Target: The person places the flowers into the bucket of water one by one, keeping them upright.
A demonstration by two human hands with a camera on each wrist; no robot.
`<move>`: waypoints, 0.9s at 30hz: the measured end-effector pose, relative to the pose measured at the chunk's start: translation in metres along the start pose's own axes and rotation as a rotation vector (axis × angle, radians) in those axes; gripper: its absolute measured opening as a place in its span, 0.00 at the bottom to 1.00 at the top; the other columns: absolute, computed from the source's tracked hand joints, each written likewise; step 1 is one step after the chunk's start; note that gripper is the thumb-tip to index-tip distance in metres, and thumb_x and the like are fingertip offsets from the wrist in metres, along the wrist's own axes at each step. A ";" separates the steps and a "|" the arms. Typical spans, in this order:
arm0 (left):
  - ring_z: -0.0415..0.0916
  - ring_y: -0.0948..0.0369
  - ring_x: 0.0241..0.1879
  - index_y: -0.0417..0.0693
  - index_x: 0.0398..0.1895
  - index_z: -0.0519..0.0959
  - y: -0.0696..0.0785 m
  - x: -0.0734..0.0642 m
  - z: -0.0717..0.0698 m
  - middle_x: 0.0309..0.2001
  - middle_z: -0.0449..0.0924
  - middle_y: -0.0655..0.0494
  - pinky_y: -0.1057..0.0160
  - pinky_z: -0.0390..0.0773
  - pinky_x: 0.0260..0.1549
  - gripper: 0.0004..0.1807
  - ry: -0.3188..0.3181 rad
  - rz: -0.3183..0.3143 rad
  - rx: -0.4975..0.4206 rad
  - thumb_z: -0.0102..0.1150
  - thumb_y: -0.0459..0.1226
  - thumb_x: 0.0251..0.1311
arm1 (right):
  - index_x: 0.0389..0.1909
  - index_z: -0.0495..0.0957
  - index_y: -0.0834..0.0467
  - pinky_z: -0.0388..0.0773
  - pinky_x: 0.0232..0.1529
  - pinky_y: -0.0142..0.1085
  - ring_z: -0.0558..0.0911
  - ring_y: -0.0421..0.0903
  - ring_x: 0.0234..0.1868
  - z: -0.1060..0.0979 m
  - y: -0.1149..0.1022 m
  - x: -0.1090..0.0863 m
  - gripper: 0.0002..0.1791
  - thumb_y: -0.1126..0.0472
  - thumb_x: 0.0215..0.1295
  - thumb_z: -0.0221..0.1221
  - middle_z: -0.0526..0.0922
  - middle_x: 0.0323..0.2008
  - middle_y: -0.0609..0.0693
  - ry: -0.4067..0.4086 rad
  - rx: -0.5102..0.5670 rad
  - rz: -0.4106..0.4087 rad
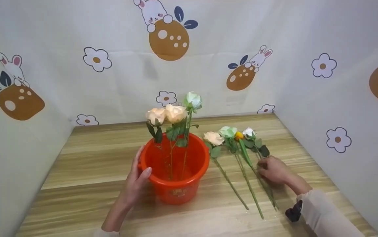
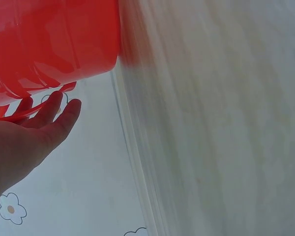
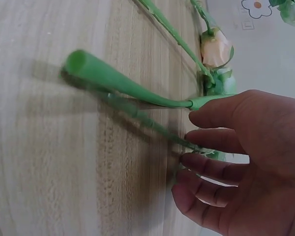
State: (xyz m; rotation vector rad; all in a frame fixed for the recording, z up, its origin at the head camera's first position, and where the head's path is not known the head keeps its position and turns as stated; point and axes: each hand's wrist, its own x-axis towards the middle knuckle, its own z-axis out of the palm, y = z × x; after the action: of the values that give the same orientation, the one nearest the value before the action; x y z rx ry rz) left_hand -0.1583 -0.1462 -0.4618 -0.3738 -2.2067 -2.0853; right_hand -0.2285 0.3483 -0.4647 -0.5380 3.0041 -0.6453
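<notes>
Wood-grained table (image 1: 93,171), red bucket (image 1: 162,190) upright, long-stemmed flowers (image 1: 245,154) lying beside it

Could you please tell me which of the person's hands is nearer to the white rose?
The right. The right hand is by the stems, just below the head of the white rose; the left hand is farther away, at the left side of the red bucket.

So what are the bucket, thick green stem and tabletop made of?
The bucket looks like glossy plastic: smooth walls, bright reflections. The thick green stem seems satiny plastic, smooth and evenly coloured. The tabletop shows streaky wood grain with a soft sheen; real wood or laminate, I can't tell.
</notes>
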 end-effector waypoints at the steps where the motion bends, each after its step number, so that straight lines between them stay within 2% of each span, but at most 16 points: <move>1: 0.60 0.42 0.80 0.69 0.87 0.45 0.000 0.000 0.000 0.85 0.53 0.49 0.41 0.73 0.71 0.41 0.001 -0.001 0.003 0.50 0.40 0.77 | 0.41 0.86 0.66 0.83 0.42 0.51 0.83 0.52 0.37 -0.001 0.000 0.000 0.08 0.66 0.64 0.64 0.86 0.32 0.55 0.001 -0.004 0.005; 4: 0.61 0.42 0.80 0.68 0.87 0.45 -0.001 -0.001 0.000 0.85 0.53 0.49 0.41 0.72 0.71 0.41 0.005 -0.004 0.011 0.50 0.40 0.77 | 0.42 0.86 0.68 0.84 0.45 0.56 0.85 0.56 0.40 -0.004 -0.001 -0.001 0.10 0.65 0.65 0.64 0.88 0.36 0.60 -0.003 -0.002 0.037; 11: 0.61 0.41 0.79 0.63 0.87 0.45 -0.001 0.000 0.000 0.85 0.52 0.46 0.43 0.73 0.71 0.41 0.004 0.023 0.020 0.49 0.39 0.77 | 0.52 0.86 0.71 0.82 0.40 0.44 0.84 0.51 0.39 -0.015 -0.001 -0.003 0.17 0.63 0.70 0.64 0.89 0.40 0.62 -0.030 0.100 0.130; 15: 0.61 0.40 0.79 0.60 0.87 0.44 0.000 0.001 0.000 0.85 0.51 0.44 0.43 0.73 0.70 0.41 0.005 0.032 0.030 0.49 0.38 0.78 | 0.53 0.86 0.70 0.80 0.39 0.40 0.83 0.50 0.40 -0.022 0.000 -0.005 0.18 0.67 0.65 0.62 0.90 0.43 0.63 -0.034 0.134 0.151; 18: 0.60 0.39 0.79 0.60 0.88 0.44 -0.001 0.000 0.000 0.85 0.51 0.44 0.42 0.72 0.71 0.41 0.004 0.031 0.023 0.49 0.38 0.78 | 0.53 0.86 0.69 0.77 0.34 0.36 0.81 0.46 0.34 -0.024 0.001 -0.006 0.21 0.71 0.58 0.60 0.90 0.43 0.62 -0.022 0.175 0.169; 23: 0.59 0.39 0.80 0.61 0.88 0.43 -0.002 0.001 0.000 0.85 0.50 0.44 0.40 0.70 0.72 0.41 0.006 0.032 0.009 0.49 0.37 0.78 | 0.57 0.83 0.72 0.78 0.23 0.31 0.79 0.40 0.22 -0.028 -0.002 -0.006 0.23 0.74 0.59 0.58 0.87 0.44 0.63 -0.010 0.351 0.238; 27: 0.59 0.41 0.80 0.63 0.87 0.45 -0.002 0.002 0.000 0.85 0.51 0.46 0.40 0.69 0.72 0.41 0.010 0.019 0.010 0.49 0.37 0.78 | 0.61 0.80 0.73 0.85 0.26 0.34 0.83 0.39 0.23 -0.031 -0.008 -0.004 0.22 0.71 0.66 0.61 0.85 0.52 0.70 0.018 0.464 0.277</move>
State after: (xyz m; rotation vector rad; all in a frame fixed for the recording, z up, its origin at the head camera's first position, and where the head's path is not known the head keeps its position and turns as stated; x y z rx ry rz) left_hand -0.1610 -0.1457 -0.4627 -0.3811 -2.1976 -2.0613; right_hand -0.2247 0.3551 -0.4331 -0.0911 2.7214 -1.2634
